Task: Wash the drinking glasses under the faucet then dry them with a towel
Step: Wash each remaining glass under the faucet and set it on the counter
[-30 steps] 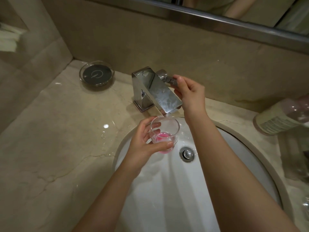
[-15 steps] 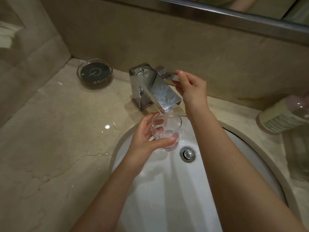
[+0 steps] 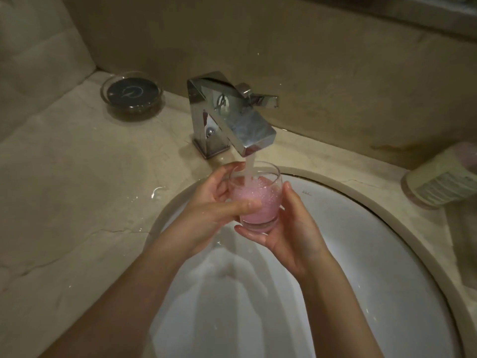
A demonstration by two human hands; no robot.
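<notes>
The left hand [image 3: 219, 202] had its grip wrapped round the drinking glass [image 3: 254, 195], and the right hand [image 3: 289, 228] cupped its base, holding it under the faucet [image 3: 232, 117] so water diluted the pink liquid.

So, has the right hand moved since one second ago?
Yes. The right hand has left the faucet handle and come down toward the sink, where it now cups the glass together with the left hand.
</notes>
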